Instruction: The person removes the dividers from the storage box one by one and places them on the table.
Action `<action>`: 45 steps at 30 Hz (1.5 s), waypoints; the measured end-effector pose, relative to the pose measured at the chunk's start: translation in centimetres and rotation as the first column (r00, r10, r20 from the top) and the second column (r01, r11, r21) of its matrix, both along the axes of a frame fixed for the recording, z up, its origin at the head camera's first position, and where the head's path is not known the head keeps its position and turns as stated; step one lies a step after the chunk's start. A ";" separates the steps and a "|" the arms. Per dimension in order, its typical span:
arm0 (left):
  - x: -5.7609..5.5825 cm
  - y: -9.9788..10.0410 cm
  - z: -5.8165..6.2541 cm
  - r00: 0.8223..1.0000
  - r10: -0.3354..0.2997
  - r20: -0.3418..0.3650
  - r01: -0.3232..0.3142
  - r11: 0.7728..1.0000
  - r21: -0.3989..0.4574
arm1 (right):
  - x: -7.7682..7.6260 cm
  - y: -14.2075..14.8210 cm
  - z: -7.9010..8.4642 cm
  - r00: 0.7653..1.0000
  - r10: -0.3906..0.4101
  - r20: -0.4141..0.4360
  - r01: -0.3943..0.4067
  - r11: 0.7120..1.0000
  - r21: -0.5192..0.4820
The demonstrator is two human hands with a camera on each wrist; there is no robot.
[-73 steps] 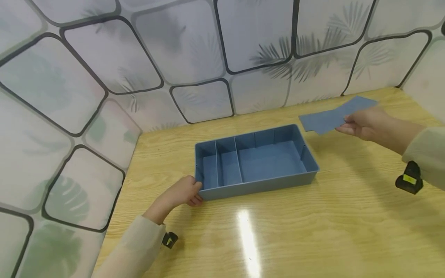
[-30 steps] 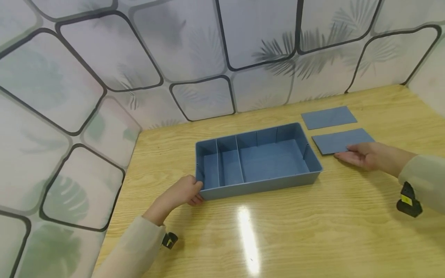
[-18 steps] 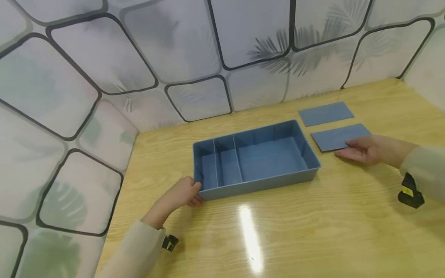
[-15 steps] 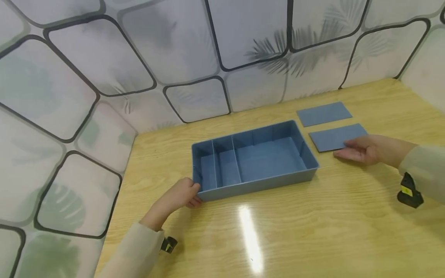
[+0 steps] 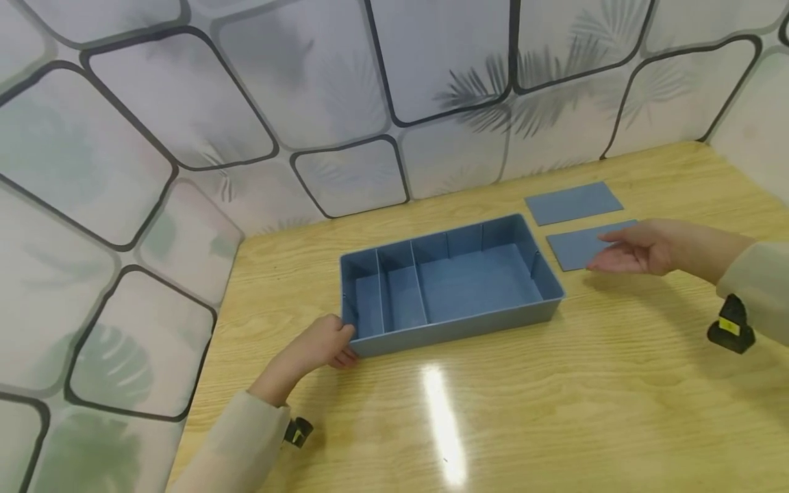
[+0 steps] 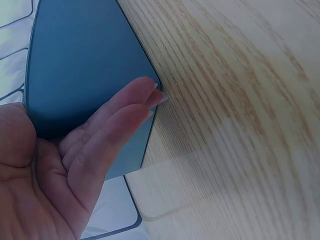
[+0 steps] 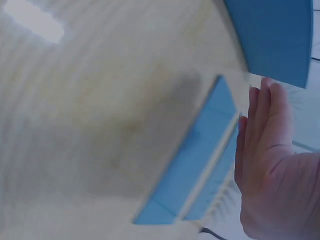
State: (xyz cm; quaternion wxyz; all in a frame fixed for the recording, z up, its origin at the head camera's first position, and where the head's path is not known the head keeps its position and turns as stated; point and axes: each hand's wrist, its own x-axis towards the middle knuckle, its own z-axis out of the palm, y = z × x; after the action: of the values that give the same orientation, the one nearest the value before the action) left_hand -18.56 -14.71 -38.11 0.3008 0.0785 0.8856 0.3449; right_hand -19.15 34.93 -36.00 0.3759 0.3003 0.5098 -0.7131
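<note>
A blue-grey divided storage tray (image 5: 457, 331) stands on the wooden table, with two narrow compartments on its left and one wide one on its right. My left hand (image 5: 322, 342) grips its near left corner, thumb at the rim and fingers along the outer wall; the left wrist view shows those fingers (image 6: 110, 130) against the blue side. Two flat blue divider panels lie right of the tray, a far one (image 5: 573, 203) and a near one (image 5: 573, 248). Over the near panel's right part hovers my right hand (image 5: 659, 246), fingers extended, holding nothing. That hand (image 7: 270, 150) covers part of the panels' surroundings in the right wrist view.
A patterned wall covering (image 5: 456, 61) rises behind the table (image 5: 555, 397) and along its left side. Small black wrist devices hang under both sleeves, one at the right (image 5: 731, 325). A bright light reflection streaks the table's front.
Earlier the right hand held both panels in the air; they now lie apart on the table. The right hand has let go of the near one and lifted slightly. The left hand keeps its grip.
</note>
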 end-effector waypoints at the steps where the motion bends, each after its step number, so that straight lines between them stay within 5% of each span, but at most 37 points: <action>1: 0.0 0.0 0.0 1.000 -0.003 -0.001 0.003 1.000 0.000 | -0.1 -0.2 0.4 1.000 0.021 -0.013 -0.021 1.000 0.022; 8: -0.1 0.2 0.1 1.000 0.005 -0.011 -0.005 1.000 -0.020 | -0.8 -1.7 3.2 0.959 0.244 -0.143 -0.204 0.947 0.248; 13: -0.1 0.2 0.0 1.000 0.018 -0.012 -0.019 0.999 -0.028 | -1.0 -2.8 4.3 0.890 0.409 -0.203 -0.298 0.857 0.421; 15: -0.1 0.2 0.0 1.000 0.022 -0.010 -0.022 0.999 -0.028 | -1.0 -3.3 4.7 0.850 0.476 -0.226 -0.309 0.798 0.518; 17: -0.1 0.2 0.0 1.000 0.021 -0.008 -0.021 0.999 -0.028 | -0.9 -3.8 5.0 0.794 0.560 -0.237 -0.318 0.714 0.624; 22: -0.2 0.2 0.0 1.000 0.021 -0.005 -0.021 0.999 -0.024 | -0.7 -5.2 5.8 0.597 0.774 -0.213 -0.284 0.452 0.846; 26: -0.2 0.1 -0.1 1.000 0.015 -0.005 -0.015 1.000 -0.019 | -0.7 -6.4 6.5 0.482 0.866 -0.135 -0.252 0.285 0.925; 30: -0.2 0.1 -0.2 1.000 0.018 0.000 -0.018 1.000 -0.016 | -0.6 -7.9 6.9 0.286 0.958 0.003 -0.217 0.061 0.974; 32: -0.2 0.1 -0.2 1.000 0.018 0.002 -0.018 1.000 -0.016 | -0.4 -8.7 7.1 0.192 0.980 0.054 -0.191 -0.017 0.981; 35: -0.2 0.1 -0.2 1.000 0.013 0.002 -0.013 1.000 -0.020 | -0.1 -9.9 7.6 0.109 0.989 0.100 -0.175 -0.080 0.981; 42: -0.3 0.1 -0.3 1.000 0.024 -0.006 -0.024 1.000 -0.019 | -0.4 -12.3 8.7 0.048 0.987 0.157 -0.100 -0.151 0.983; 45: -0.3 0.0 -0.4 1.000 0.025 -0.007 -0.025 0.999 -0.019 | -0.7 -12.9 8.7 -0.012 0.980 0.200 -0.042 -0.200 0.979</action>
State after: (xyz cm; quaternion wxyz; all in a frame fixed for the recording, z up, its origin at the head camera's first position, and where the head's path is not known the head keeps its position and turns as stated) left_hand -18.82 -14.66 -38.47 0.2942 0.0656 0.8909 0.3398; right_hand -19.84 21.99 -27.27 0.1867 -0.2603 0.9469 0.0266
